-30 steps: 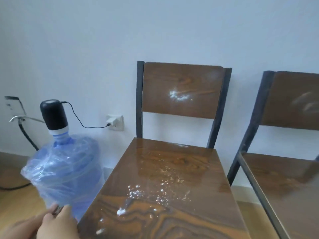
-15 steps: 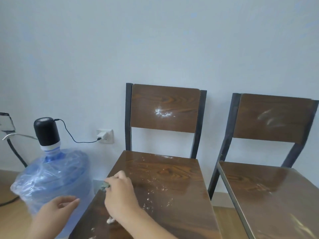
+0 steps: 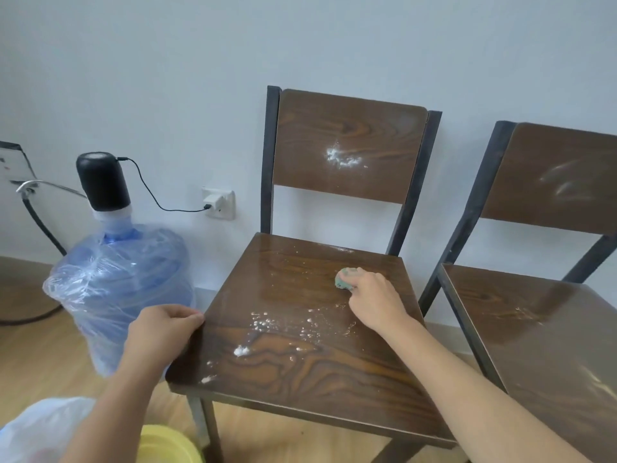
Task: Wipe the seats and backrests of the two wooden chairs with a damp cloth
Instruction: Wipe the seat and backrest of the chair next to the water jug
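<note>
A pale wall point(image 3: 167, 78) backs two wooden chairs set side by side on a light wood floor point(image 3: 40, 355), with a wrapped water bottle point(image 3: 120, 289) standing to the left. We work on the left chair point(image 3: 300, 312), whose seat is scattered with white powder point(image 3: 263, 324) across its middle and front left, and whose backrest point(image 3: 347, 145) carries another white smear. Our right hand point(image 3: 374, 300) has its fingers curled tight around a bunched green cloth point(image 3: 344, 279), pressing it onto the seat toward the back right. Our left hand point(image 3: 163, 332) grips the seat's left edge, fingers folded over the rim with the thumb on top, steadying the chair.

To do this step well, we judge it best to draw the cloth in long overlapping strokes from the back of the seat toward the front, gathering the powder rather than spreading it, and to open the cloth flatter so more of it meets the wood. We should keep firm, even pressure and hold the left grip so the chair does not shift. The backrest and the right chair point(image 3: 534, 329), with faint streaks of its own, are not yet wiped
</note>
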Action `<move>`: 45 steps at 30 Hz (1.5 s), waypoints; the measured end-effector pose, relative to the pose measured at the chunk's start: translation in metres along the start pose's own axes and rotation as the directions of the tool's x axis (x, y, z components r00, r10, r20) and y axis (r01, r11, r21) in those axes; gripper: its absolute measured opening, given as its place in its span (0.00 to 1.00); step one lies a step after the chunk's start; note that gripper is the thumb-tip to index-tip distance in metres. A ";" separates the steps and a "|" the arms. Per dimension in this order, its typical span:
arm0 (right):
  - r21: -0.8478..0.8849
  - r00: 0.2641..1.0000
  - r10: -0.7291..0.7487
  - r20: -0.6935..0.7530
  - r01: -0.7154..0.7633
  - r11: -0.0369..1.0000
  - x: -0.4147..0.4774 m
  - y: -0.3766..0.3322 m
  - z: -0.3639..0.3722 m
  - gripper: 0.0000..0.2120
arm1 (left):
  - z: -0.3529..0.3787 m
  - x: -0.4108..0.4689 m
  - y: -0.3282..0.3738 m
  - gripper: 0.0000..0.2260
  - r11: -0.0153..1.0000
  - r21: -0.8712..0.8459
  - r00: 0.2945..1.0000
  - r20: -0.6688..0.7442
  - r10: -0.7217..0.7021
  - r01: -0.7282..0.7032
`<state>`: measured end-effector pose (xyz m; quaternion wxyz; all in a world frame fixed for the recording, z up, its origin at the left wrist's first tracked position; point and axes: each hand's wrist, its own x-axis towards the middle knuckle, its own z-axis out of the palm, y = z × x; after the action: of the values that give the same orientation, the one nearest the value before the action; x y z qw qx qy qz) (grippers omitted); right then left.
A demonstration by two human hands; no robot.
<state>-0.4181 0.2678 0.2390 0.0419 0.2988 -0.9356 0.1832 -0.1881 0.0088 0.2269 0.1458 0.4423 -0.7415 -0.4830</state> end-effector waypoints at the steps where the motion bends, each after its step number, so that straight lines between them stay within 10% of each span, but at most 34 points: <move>1: 0.012 0.999 0.037 0.009 -0.037 0.999 0.001 0.003 -0.001 0.30 | 0.000 0.000 0.001 0.07 1.000 0.015 1.000 0.005 0.004 -0.004; 11: 0.206 0.886 -0.429 0.175 0.394 0.896 -0.078 -0.048 0.022 0.34 | -0.005 0.003 0.005 0.04 0.998 0.062 0.998 0.067 0.017 -0.021; 20: 0.039 0.988 -0.049 0.144 0.044 0.998 -0.063 0.070 -0.041 0.30 | -0.010 -0.003 0.003 0.08 0.993 0.090 0.996 0.064 0.068 -0.073; 29: 0.185 0.861 -0.468 0.200 0.436 0.881 -0.118 -0.021 -0.001 0.32 | -0.005 0.002 0.001 0.03 0.993 0.092 0.997 -0.004 0.081 -0.080; 35: 0.158 0.958 -0.281 0.064 0.268 0.950 -0.049 -0.063 0.009 0.32 | -0.003 -0.001 0.002 0.03 0.992 0.114 0.998 -0.030 0.055 -0.051; 41: 0.250 0.736 -0.659 0.153 0.617 0.747 -0.099 -0.116 0.042 0.33 | -0.010 -0.007 0.003 0.06 0.995 0.079 0.998 -0.002 0.065 -0.064; 45: 0.094 0.878 -0.440 0.188 0.430 0.898 -0.056 -0.080 0.021 0.35 | -0.016 -0.005 -0.001 0.04 0.998 0.009 0.998 0.000 0.060 -0.060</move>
<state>-0.3254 0.2302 0.2349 -0.0217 0.5193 -0.8391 0.1603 -0.1747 0.0031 0.2342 0.1583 0.4206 -0.7565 -0.4751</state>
